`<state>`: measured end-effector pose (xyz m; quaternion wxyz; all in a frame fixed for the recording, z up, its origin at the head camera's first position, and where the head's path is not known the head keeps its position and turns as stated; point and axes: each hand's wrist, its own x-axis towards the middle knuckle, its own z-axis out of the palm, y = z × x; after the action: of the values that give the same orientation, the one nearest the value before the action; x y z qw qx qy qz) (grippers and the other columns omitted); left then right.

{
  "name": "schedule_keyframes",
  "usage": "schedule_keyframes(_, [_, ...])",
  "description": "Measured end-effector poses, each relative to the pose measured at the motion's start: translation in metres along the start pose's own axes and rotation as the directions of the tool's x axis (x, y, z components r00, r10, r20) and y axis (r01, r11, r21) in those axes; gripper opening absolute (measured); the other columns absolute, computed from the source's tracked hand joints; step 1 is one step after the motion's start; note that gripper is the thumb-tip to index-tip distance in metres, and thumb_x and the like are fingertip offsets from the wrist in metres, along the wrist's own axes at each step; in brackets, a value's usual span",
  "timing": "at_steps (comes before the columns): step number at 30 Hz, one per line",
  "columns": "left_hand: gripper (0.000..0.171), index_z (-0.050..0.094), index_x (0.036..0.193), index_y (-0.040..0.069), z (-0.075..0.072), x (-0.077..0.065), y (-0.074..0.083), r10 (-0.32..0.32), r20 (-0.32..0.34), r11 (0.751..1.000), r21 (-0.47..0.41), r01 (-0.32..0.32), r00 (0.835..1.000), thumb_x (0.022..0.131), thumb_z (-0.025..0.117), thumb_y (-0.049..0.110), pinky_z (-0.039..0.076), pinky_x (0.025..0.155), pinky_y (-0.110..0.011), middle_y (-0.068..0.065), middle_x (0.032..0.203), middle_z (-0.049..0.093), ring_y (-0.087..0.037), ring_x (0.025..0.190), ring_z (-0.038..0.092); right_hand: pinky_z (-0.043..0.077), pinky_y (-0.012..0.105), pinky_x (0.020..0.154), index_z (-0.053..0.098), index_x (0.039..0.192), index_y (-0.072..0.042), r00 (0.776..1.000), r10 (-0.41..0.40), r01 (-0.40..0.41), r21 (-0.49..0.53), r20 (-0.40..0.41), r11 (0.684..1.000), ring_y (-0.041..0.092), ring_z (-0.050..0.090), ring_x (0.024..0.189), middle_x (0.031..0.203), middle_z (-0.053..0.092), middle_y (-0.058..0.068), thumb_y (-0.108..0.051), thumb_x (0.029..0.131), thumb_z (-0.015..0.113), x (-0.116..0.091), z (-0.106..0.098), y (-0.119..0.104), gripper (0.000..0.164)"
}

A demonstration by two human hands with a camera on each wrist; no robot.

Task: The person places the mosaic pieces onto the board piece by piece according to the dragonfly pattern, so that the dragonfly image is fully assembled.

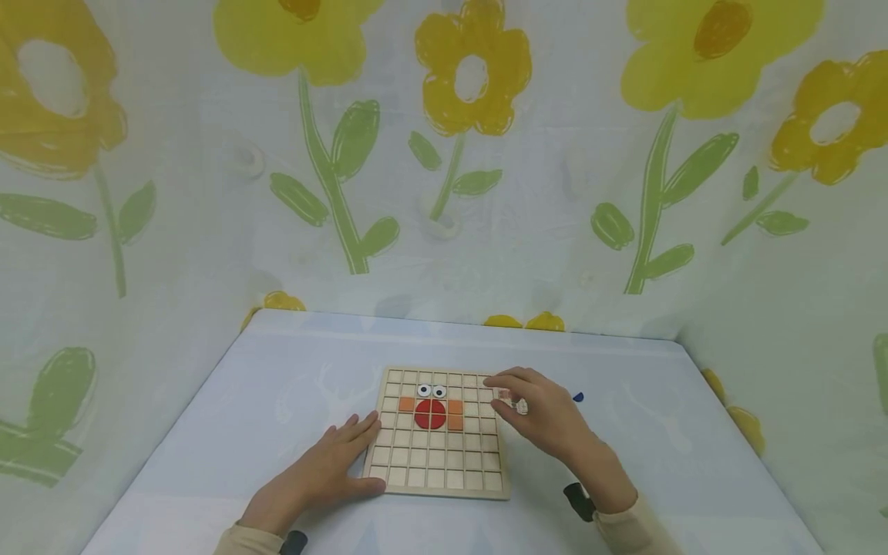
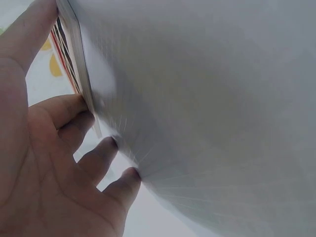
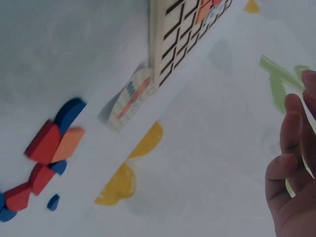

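Observation:
A wooden grid board point(image 1: 444, 459) lies on the table, with orange square tiles point(image 1: 454, 415), a red disc made of quarter pieces point(image 1: 430, 414) and two eye tiles point(image 1: 432, 391) in its cells. My left hand point(image 1: 333, 462) rests beside the board's left edge, fingers spread and fingertips touching the edge and the table. Over the right edge hovers my right hand point(image 1: 544, 412), fingers loosely bent and nothing between them in the right wrist view. A small printed card point(image 3: 131, 98) leans by the board's edge, partly hidden behind the right hand in the head view.
Right of the board lie loose red blocks point(image 3: 44, 140), an orange block point(image 3: 69, 143) and several blue pieces point(image 3: 69, 114), mostly behind the right hand in the head view. A flower-printed cloth point(image 1: 527, 231) hangs round the table point(image 1: 229, 432).

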<state>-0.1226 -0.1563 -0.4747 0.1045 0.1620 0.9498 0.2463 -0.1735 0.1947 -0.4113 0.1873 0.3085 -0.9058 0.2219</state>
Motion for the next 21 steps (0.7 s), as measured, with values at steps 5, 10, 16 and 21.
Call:
schedule_keyframes(5, [0.098, 0.040, 0.156, 0.012, 0.000, 0.000, 0.000, -0.003, 0.007, 1.000, -0.009, 0.003, 1.000, 0.080, 0.075, 0.063, 0.016, 0.124, -0.058, 0.002, 0.165, 0.029, -0.033, 0.153, 0.019, 0.053, 0.021, 0.064, 0.073, 0.120, -0.026, 1.000, 0.004, -0.005, -0.060, -0.026, 0.998, 0.007, 0.060, 0.082, 0.115, 0.068, -0.014, -0.016, 0.083, 0.086, -0.015, -0.010, 0.023, 0.040])
schedule_keyframes(10, [0.099, 0.040, 0.156, 0.011, 0.000, 0.000, -0.001, -0.004, 0.009, 1.000, -0.011, 0.004, 1.000, 0.080, 0.075, 0.063, 0.016, 0.124, -0.058, 0.002, 0.165, 0.029, -0.033, 0.153, 0.019, 0.055, 0.023, 0.064, 0.073, 0.121, -0.025, 0.999, 0.049, -0.049, -0.099, 0.001, 0.994, 0.008, 0.061, 0.083, 0.115, 0.069, -0.013, -0.017, 0.082, 0.086, -0.031, -0.018, 0.041, 0.041])
schedule_keyframes(16, [0.099, 0.040, 0.156, 0.011, -0.001, -0.001, 0.001, -0.009, 0.012, 1.000, -0.007, 0.009, 1.000, 0.080, 0.076, 0.062, 0.016, 0.124, -0.058, 0.001, 0.165, 0.030, -0.034, 0.153, 0.019, 0.059, 0.027, 0.070, 0.073, 0.120, -0.025, 0.995, 0.096, -0.093, -0.096, 0.036, 0.991, 0.011, 0.063, 0.086, 0.114, 0.070, -0.012, -0.019, 0.081, 0.087, -0.048, -0.024, 0.059, 0.042])
schedule_keyframes(21, [0.099, 0.040, 0.156, 0.011, -0.002, 0.000, 0.003, -0.013, 0.013, 1.000, -0.014, 0.014, 1.000, 0.079, 0.077, 0.061, 0.016, 0.124, -0.058, 0.001, 0.165, 0.030, -0.034, 0.153, 0.019, 0.057, 0.025, 0.068, 0.074, 0.120, -0.022, 0.989, 0.125, -0.116, -0.105, 0.082, 0.988, 0.013, 0.062, 0.087, 0.114, 0.071, -0.010, -0.018, 0.078, 0.090, -0.058, -0.025, 0.074, 0.044])
